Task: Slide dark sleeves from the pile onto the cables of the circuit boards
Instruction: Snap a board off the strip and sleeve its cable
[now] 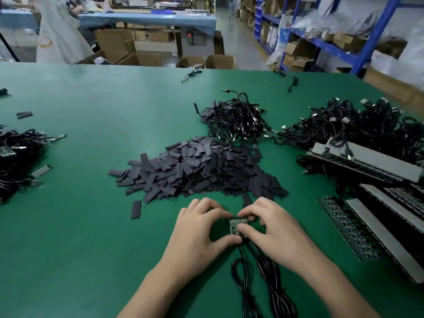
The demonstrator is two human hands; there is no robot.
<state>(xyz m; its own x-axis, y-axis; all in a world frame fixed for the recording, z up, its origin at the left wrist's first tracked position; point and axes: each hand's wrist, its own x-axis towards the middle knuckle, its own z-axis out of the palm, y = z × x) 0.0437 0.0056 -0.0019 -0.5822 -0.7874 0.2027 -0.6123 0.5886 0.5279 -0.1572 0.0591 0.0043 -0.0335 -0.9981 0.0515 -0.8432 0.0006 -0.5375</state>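
Both hands on one circuit board (236, 226), near side of the table (91, 226). Left hand (197, 228) and right hand (275, 228) have fingers (250, 213) pinched on it, and its cables (263, 267) trail back to me. No sleeve on yet, I think. Next: free one hand, pick a single sleeve from the pile (202, 171) just beyond, thread it. Far cardboard boxes (220, 61) are open, contents not visible.

Table (91, 226) top was matt green, smooth. Sleeves (202, 171) looked matt dark plastic. Cables (273, 278) were glossy black.
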